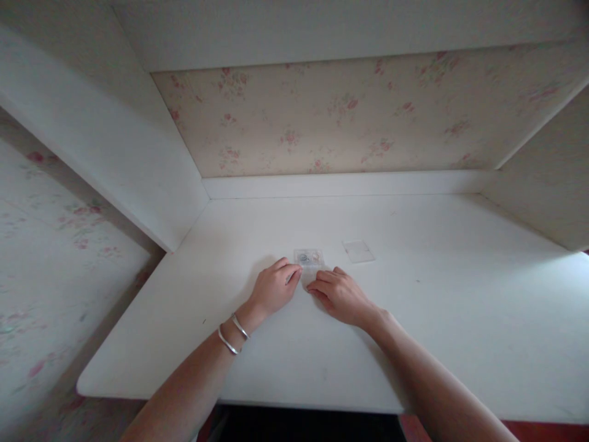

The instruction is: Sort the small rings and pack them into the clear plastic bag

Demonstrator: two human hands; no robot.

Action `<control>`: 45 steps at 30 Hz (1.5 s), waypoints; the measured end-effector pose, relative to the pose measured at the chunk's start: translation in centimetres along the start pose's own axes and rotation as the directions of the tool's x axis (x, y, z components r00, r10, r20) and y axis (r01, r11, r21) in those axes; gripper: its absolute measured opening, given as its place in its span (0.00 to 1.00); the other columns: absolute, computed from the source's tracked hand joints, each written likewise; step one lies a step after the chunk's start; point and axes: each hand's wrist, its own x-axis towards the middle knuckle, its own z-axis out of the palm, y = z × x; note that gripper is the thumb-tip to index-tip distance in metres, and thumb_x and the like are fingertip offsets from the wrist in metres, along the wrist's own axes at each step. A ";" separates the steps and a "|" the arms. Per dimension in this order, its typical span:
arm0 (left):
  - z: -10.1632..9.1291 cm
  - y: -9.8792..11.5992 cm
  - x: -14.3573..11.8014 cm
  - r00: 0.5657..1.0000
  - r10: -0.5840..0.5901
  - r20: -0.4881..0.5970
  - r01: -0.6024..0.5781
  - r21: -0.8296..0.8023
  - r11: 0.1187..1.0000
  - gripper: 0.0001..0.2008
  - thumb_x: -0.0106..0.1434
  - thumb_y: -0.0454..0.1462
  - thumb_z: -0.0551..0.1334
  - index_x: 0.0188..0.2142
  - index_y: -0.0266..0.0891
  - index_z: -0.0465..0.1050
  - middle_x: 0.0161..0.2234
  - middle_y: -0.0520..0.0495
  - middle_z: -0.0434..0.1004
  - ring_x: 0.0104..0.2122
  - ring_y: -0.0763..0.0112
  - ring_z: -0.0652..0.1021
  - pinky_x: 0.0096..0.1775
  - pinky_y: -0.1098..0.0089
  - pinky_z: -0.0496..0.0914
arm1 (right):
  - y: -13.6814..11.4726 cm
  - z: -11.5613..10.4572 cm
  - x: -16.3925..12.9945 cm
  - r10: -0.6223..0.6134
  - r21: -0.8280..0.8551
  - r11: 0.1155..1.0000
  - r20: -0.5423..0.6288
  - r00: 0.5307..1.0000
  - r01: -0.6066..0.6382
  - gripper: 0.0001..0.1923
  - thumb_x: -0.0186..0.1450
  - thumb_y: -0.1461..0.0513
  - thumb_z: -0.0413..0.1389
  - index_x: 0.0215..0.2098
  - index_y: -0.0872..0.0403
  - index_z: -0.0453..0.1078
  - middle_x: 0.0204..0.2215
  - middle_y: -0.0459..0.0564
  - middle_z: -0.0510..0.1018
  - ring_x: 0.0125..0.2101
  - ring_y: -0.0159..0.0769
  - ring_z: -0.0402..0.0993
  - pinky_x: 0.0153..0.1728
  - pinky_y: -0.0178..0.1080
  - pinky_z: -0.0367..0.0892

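Both your hands meet at a small clear packet [309,260] lying flat mid-desk [460,307], well in from the front edge. Left hand [275,287] and right hand [339,294] pinch its near edge with curled fingertips. Keep it pressed flat and work with fingertips only. Its long axis seems to run left-right, parallel to the back edge. A second clear piece [358,251] lies just right.

See-through plastic on a smooth white desk

The small bag [309,258] at the tips of the fingers is clear, shiny plastic. The flat square piece [358,251] just past the fingers looks like clear plastic too. The desk [427,307] under the fingers is white, smooth and matt. Two bangles [234,333] behind the left hand [274,287] look like shiny metal. The flowery wallpaper [331,116] looks matt.
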 end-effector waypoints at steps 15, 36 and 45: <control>-0.5 0.7 -0.4 0.990 0.108 0.089 -0.106 -0.017 0.994 0.13 0.67 0.41 0.52 0.38 0.43 0.75 0.33 0.49 0.72 0.29 0.74 0.73 0.34 0.73 0.67 | 1.7 0.1 0.4 0.336 0.416 0.889 -0.312 0.889 -0.190 0.12 0.67 0.58 0.49 0.36 0.53 0.73 0.29 0.48 0.70 0.28 0.31 0.66 0.29 0.34 0.62; 0.5 0.7 -0.6 0.961 0.092 0.262 -0.090 -0.020 0.996 0.12 0.65 0.42 0.54 0.37 0.46 0.76 0.36 0.51 0.73 0.33 0.72 0.76 0.38 0.71 0.69 | 4.2 1.1 2.0 0.394 0.293 0.908 -0.361 0.845 -0.298 0.12 0.67 0.58 0.50 0.37 0.52 0.75 0.29 0.48 0.72 0.30 0.33 0.68 0.33 0.35 0.62; 0.9 0.0 -0.1 0.978 0.045 0.206 0.002 -0.226 0.974 0.10 0.63 0.41 0.58 0.36 0.42 0.76 0.35 0.49 0.72 0.34 0.72 0.74 0.40 0.72 0.68 | 4.4 0.8 1.2 0.451 0.320 0.885 -0.405 0.795 -0.339 0.13 0.66 0.56 0.50 0.36 0.52 0.75 0.28 0.47 0.72 0.27 0.31 0.67 0.29 0.35 0.61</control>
